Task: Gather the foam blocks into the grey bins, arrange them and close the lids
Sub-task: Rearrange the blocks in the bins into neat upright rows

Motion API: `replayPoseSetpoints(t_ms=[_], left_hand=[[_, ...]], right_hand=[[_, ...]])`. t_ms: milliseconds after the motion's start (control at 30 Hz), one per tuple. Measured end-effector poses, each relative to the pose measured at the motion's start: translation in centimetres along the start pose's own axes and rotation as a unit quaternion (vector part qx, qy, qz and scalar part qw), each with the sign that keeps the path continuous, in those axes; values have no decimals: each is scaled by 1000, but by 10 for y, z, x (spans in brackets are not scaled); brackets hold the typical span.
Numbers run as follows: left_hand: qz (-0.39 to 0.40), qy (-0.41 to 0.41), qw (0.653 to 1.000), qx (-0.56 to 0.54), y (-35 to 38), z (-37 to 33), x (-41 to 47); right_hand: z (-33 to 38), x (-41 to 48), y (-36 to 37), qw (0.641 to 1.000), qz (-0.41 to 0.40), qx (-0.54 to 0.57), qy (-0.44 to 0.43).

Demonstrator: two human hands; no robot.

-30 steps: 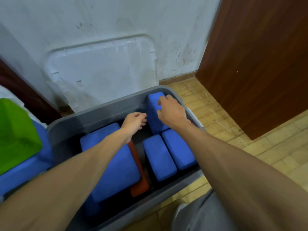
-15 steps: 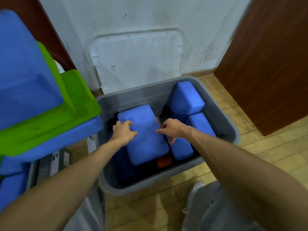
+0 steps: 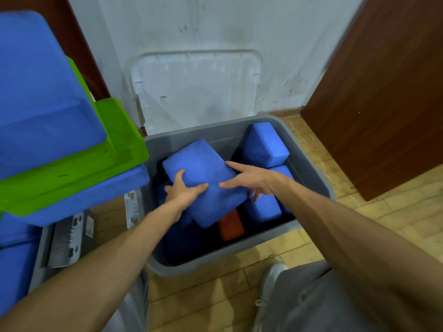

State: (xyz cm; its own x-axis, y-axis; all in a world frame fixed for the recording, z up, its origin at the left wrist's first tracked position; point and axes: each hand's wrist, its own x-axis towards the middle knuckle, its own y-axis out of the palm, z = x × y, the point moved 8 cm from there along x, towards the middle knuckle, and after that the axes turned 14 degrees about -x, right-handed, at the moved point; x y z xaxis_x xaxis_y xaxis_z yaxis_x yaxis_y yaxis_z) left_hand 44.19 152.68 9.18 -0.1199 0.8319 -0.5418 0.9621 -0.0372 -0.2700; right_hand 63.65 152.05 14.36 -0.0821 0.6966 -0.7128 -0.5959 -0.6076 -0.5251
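An open grey bin (image 3: 311, 164) stands on the floor and holds several foam blocks. A large blue block (image 3: 203, 168) lies tilted inside it. My left hand (image 3: 184, 190) grips its left edge, thumb on top. My right hand (image 3: 254, 178) holds its right edge, with fingers spread over the top. A blue block (image 3: 266, 144) stands upright at the bin's far right, a smaller blue block (image 3: 266, 207) lies below my right hand, and an orange block (image 3: 230, 226) pokes out under the large one. The bin's clear lid (image 3: 196, 89) leans on the wall behind.
At the left, a big blue block (image 3: 40, 92) and a green foam piece (image 3: 79, 173) are stacked high over another grey bin (image 3: 43, 255). A brown door (image 3: 383, 92) stands at the right. My grey trouser leg and shoe (image 3: 271, 281) are near the bin's front.
The large blue block has been lifted and tilted, with both hands now gripping its edges. My view has closed in on the bin.
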Motion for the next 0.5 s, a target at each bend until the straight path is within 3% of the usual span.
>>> replayPoseSetpoints(t_ms=[100,233,400,500], left_hand=[[2,28,997,-74,0,-25,-2],[67,12,972,-226,18,-54,-5],[131,-3,974,-183,46,-82,-14],[139,23,980,-141,59,-99,-19]], right_hand=[[10,-5,-29,995,-91,19,-30],[24,-20,-85,955,-265,95,-93],[23,-35,-130,896,-358,225,-135],[23,-31,-140,883,-352,259,-169]])
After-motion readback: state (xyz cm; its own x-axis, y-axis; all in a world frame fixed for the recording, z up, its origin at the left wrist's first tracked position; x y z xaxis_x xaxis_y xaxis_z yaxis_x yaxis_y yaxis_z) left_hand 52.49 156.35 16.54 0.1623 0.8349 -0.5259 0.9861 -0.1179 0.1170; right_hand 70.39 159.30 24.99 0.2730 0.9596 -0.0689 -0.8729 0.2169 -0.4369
